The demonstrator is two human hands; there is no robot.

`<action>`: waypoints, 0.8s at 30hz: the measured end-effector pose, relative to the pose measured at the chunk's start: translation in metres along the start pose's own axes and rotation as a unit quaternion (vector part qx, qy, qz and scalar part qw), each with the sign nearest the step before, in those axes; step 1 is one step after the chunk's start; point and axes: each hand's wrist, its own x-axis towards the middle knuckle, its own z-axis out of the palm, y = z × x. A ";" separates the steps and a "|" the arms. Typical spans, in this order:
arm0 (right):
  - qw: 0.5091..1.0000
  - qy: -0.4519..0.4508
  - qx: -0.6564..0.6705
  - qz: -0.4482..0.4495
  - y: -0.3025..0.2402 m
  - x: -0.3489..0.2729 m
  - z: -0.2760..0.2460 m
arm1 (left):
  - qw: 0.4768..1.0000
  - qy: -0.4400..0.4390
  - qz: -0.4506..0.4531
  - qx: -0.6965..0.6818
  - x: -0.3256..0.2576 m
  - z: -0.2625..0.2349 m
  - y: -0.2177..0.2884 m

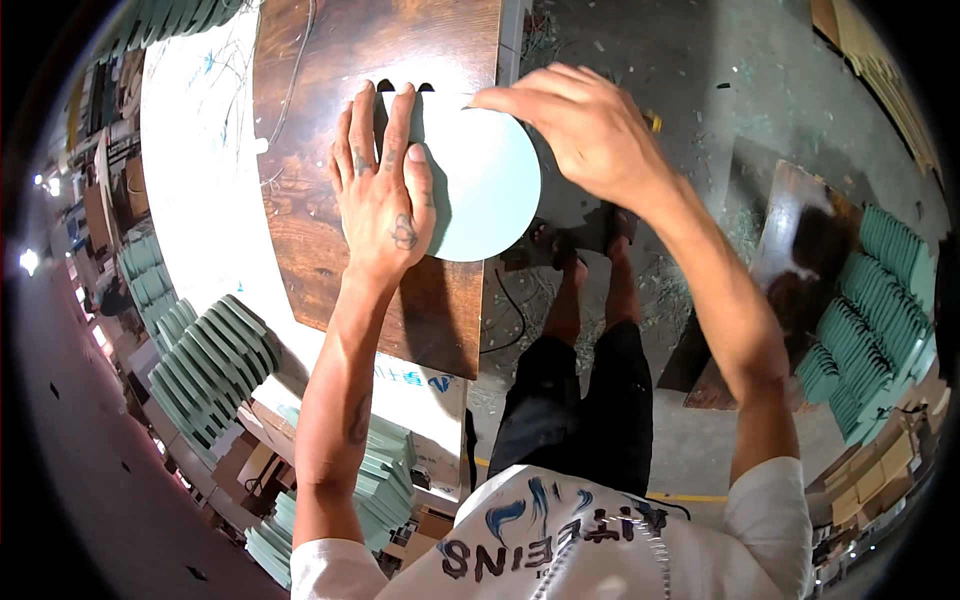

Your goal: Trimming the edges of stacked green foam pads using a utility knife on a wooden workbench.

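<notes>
Both hands (383,195) (580,130) press a disc (485,190), its edge seemingly hidden.

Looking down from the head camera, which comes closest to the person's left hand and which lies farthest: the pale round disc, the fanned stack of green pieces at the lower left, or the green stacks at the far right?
From the left hand:
1. Pale round disc, touching it, just right.
2. Fanned green stack, below left.
3. Green stacks, far right, across the floor.

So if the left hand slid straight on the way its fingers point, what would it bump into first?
Probably nothing solid: the left hand lies on the pale green disc, fingers pointing to its notched far edge, then bare brown board.
</notes>
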 end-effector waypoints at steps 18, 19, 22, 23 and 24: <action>0.988 0.027 0.098 0.118 -0.011 -0.003 -0.003 | 0.993 -0.062 -0.035 0.092 -0.014 -0.010 0.007; 0.994 -0.009 0.075 0.078 -0.003 0.006 -0.006 | 0.999 0.002 0.028 0.024 -0.012 -0.005 0.006; 1.000 -0.027 0.000 -0.003 0.000 0.008 0.000 | 0.999 0.000 0.007 0.031 -0.013 -0.001 0.007; 1.000 -0.030 -0.002 0.000 -0.005 0.002 -0.001 | 1.000 -0.004 -0.004 0.027 -0.013 0.000 0.007; 1.000 -0.013 0.005 0.026 -0.016 -0.005 -0.001 | 1.000 -0.003 -0.006 0.026 -0.014 -0.002 0.004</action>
